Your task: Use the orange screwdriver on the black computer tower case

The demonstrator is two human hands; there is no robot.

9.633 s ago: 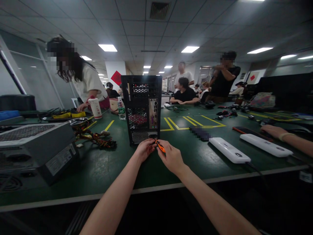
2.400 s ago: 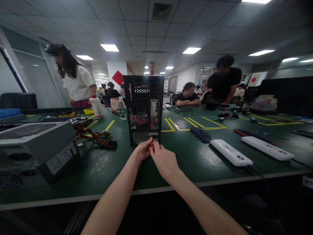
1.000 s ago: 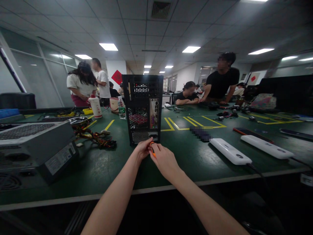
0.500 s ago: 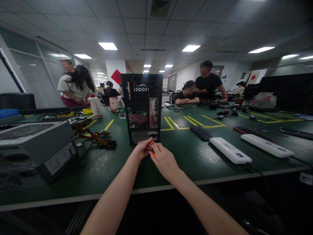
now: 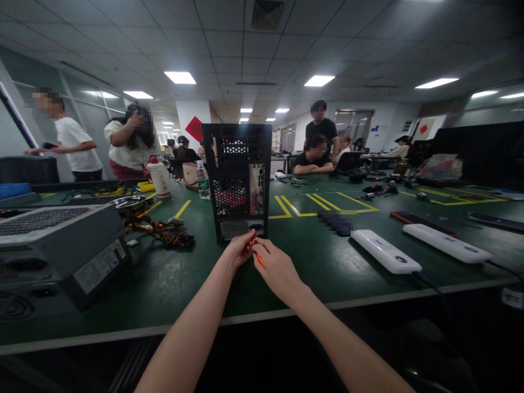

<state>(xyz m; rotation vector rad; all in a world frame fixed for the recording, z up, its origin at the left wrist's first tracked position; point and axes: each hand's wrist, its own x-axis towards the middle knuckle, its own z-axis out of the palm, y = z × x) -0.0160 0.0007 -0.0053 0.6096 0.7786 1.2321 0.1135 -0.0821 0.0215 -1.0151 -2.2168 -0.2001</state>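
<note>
A black computer case [image 5: 241, 180] stands upright on the green table, its rear panel with ports and vents facing me. At the lower edge of that panel, my right hand [image 5: 276, 265] is closed around the orange handle of a small screwdriver [image 5: 258, 256], mostly covered by fingers. The fingers of my left hand [image 5: 240, 246] are pinched together at the front end of the screwdriver, close to the case's lower right corner. Where its tip rests is hidden behind my hands.
Grey power supplies [image 5: 61, 251] are stacked at the left, with a bundle of cables [image 5: 159, 229] beside them. A water bottle [image 5: 202, 180] and a white cup [image 5: 159, 179] stand behind. White power banks [image 5: 385, 251] and phones lie to the right. People are around the table's far side.
My hands stay in place, while the screwdriver's orange handle shows slightly more and has turned or shifted a little. In the background, people at left and right have moved.
</note>
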